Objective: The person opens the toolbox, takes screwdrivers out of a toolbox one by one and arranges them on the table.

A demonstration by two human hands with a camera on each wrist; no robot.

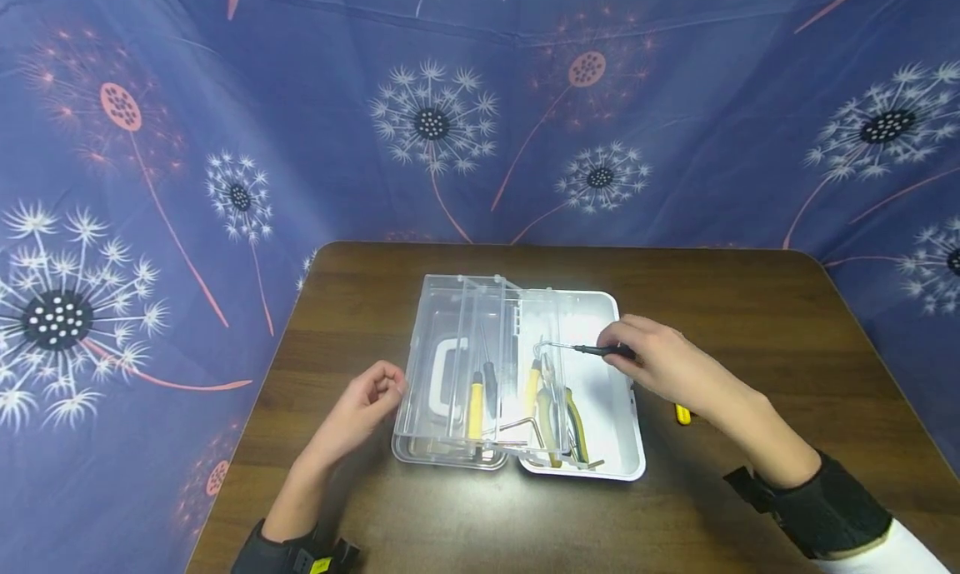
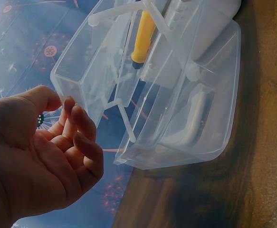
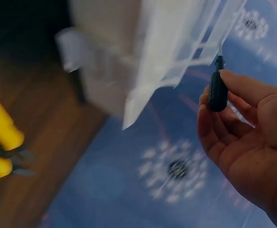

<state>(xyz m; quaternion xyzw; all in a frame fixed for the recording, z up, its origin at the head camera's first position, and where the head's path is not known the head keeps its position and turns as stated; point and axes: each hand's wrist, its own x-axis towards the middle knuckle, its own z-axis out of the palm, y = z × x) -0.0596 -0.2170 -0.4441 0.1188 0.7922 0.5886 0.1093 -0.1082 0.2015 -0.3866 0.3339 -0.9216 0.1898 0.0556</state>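
Observation:
A toolbox lies opened on the table, with a white base [image 1: 611, 432] and a clear lid with trays [image 1: 435, 307] swung to the left. My right hand [image 1: 656, 357] holds the black handle of a hook pick [image 3: 218, 90] over the base. Its thin metal shaft points left and bends at the tip. My left hand [image 1: 367, 403] is beside the clear tray's left edge, fingers loosely curled and holding nothing; whether it touches the tray is unclear. A yellow-handled screwdriver [image 1: 476, 407] and a dark-handled screwdriver [image 1: 491, 386] show through the trays.
Pliers [image 1: 576, 428] with yellow-and-dark handles and a hex key [image 1: 528, 424] lie around the base's left side, partly behind clear plastic. A yellow-handled tool [image 3: 0, 128] lies on the table right of the box. A patterned blue cloth [image 1: 480, 182] hangs behind the table.

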